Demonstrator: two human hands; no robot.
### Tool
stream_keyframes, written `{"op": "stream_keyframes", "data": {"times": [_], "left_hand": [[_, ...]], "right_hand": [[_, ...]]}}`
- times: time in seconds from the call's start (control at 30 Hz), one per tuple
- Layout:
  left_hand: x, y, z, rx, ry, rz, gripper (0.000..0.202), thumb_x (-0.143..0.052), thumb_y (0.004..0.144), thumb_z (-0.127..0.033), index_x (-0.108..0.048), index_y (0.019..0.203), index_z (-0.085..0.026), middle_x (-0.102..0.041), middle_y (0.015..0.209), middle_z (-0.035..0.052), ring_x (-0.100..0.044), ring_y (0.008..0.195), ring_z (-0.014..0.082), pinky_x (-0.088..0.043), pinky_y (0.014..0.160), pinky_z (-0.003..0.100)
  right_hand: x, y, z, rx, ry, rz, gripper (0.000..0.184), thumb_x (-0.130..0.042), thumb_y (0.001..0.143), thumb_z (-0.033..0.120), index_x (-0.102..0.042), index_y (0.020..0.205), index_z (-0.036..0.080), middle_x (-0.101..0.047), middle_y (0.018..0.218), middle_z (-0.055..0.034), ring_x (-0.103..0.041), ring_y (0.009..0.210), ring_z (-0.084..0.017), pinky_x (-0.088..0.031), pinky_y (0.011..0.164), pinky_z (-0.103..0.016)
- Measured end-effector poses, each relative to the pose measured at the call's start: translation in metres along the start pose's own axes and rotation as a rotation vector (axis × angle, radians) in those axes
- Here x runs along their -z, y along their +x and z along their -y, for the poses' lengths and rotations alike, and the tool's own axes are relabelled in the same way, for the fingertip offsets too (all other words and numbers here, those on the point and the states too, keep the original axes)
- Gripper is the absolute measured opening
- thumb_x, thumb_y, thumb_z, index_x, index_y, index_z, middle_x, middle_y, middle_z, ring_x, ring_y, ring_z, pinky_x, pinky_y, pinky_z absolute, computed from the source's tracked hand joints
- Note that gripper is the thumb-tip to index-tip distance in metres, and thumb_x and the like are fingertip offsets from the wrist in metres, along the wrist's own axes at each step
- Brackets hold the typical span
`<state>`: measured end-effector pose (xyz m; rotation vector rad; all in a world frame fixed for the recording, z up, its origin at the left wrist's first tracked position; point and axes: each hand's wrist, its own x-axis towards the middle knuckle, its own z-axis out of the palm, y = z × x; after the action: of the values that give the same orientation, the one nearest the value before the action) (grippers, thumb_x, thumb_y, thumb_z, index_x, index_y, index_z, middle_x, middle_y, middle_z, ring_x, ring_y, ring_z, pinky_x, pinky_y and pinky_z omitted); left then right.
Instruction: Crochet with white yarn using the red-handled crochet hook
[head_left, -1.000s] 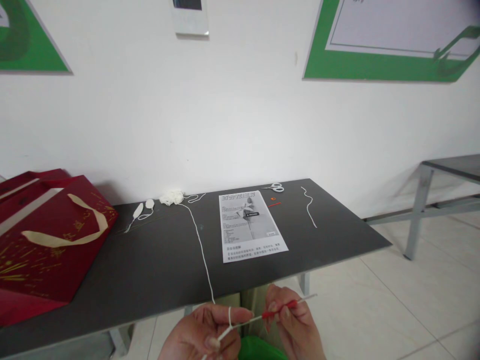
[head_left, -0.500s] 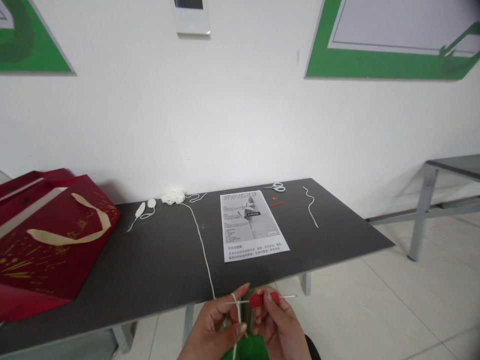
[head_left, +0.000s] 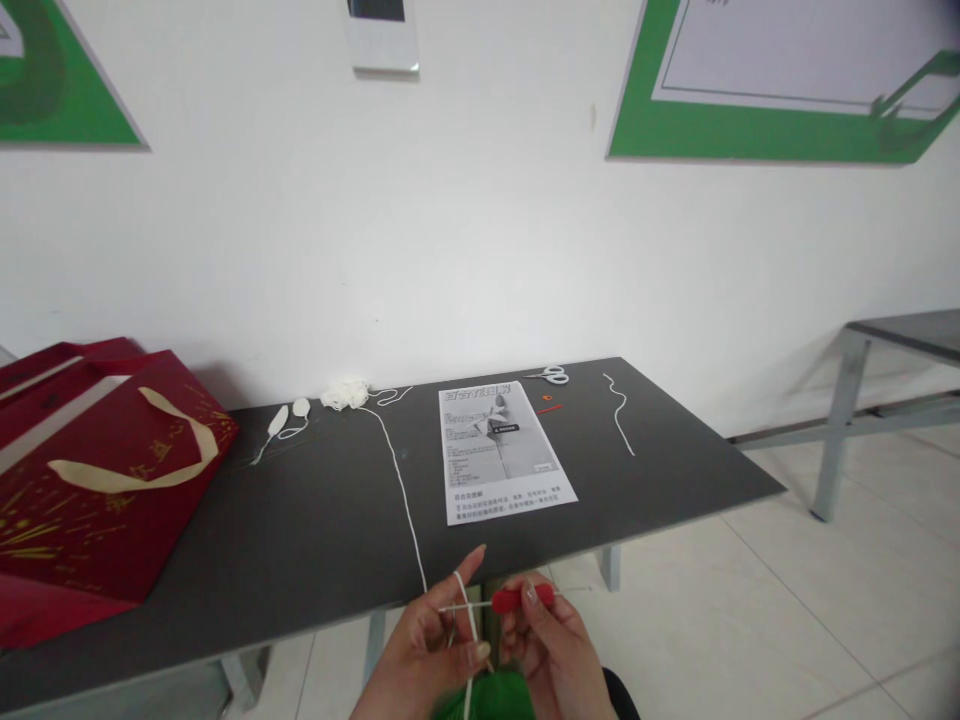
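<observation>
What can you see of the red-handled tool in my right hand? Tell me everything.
The red-handled tool has a red handle and a thin, metallic-looking shaft showing at both ends. It is nearly level, by the near edge of the table. Your right hand grips the handle; the shaft's left part crosses the white yarn at your left hand. Its tips are unclear.

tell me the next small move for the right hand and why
I'd probably draw the crochet hook back with the right hand to catch the white yarn: the hook crosses it, and the left hand holds it pinched and stretched.
</observation>
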<state>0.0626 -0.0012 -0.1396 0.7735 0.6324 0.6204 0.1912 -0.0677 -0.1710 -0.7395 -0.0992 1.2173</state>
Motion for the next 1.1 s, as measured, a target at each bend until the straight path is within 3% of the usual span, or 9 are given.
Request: {"op": "stream_keyframes", "data": {"times": [0.4,0.53,0.63,0.83,0.97,1.1], "left_hand": [[0.004,-0.001,0.005,-0.049,0.129,-0.014,0.069,-0.089,0.064,-0.031,-0.067,0.128,-0.028,-0.061,0.063,-0.0038,-0.052,0.060,0.0125,-0.042,0.066,0.027],[0.007,-0.002,-0.003,-0.107,0.329,-0.022,0.064,-0.086,0.065,-0.040,-0.069,0.126,-0.025,-0.071,0.081,0.0053,-0.060,0.076,0.0209,-0.046,0.075,0.033],[0.007,-0.004,-0.013,-0.193,0.514,-0.030,0.047,-0.085,0.067,-0.039,-0.078,0.112,-0.024,-0.071,0.092,0.0089,-0.062,0.085,0.0247,-0.046,0.080,0.034],[0.004,-0.005,-0.008,-0.181,0.477,-0.182,0.025,-0.081,0.072,-0.036,-0.083,0.096,-0.028,-0.072,0.083,0.0041,-0.063,0.081,0.0210,-0.046,0.079,0.029],[0.002,-0.003,-0.005,-0.135,0.379,-0.225,0.043,-0.088,0.062,-0.030,-0.080,0.104,-0.030,-0.062,0.061,-0.0037,-0.051,0.059,0.0129,-0.042,0.061,0.025],[0.000,-0.001,-0.009,-0.105,0.324,-0.220,0.050,-0.091,0.053,-0.025,-0.081,0.102,-0.029,-0.052,0.054,-0.0069,-0.040,0.052,0.0091,-0.034,0.055,0.023]], "right_hand": [[-0.005,0.001,0.003,-0.027,0.026,-0.013,0.027,-0.087,0.070,0.035,-0.076,0.078,0.012,-0.073,0.058,-0.0031,-0.064,0.046,-0.010,-0.052,0.046,-0.017],[-0.007,0.001,0.002,-0.032,0.028,-0.006,0.027,-0.087,0.071,0.036,-0.076,0.077,0.012,-0.071,0.057,-0.0019,-0.062,0.044,-0.009,-0.049,0.043,-0.016],[-0.010,0.001,0.002,-0.055,0.070,0.005,0.025,-0.086,0.072,0.036,-0.075,0.076,0.013,-0.070,0.055,-0.0007,-0.060,0.044,-0.009,-0.048,0.044,-0.017],[-0.008,0.001,-0.001,-0.050,0.044,0.023,0.026,-0.085,0.072,0.037,-0.075,0.076,0.014,-0.068,0.054,0.0005,-0.058,0.043,-0.008,-0.047,0.042,-0.017],[-0.004,0.001,-0.002,-0.057,0.021,-0.009,0.029,-0.087,0.070,0.039,-0.074,0.077,0.014,-0.068,0.054,0.0000,-0.058,0.041,-0.009,-0.046,0.040,-0.017],[-0.003,0.001,-0.003,-0.053,0.008,-0.018,0.029,-0.087,0.069,0.039,-0.074,0.077,0.014,-0.068,0.054,0.0001,-0.058,0.042,-0.009,-0.047,0.042,-0.018]]}}
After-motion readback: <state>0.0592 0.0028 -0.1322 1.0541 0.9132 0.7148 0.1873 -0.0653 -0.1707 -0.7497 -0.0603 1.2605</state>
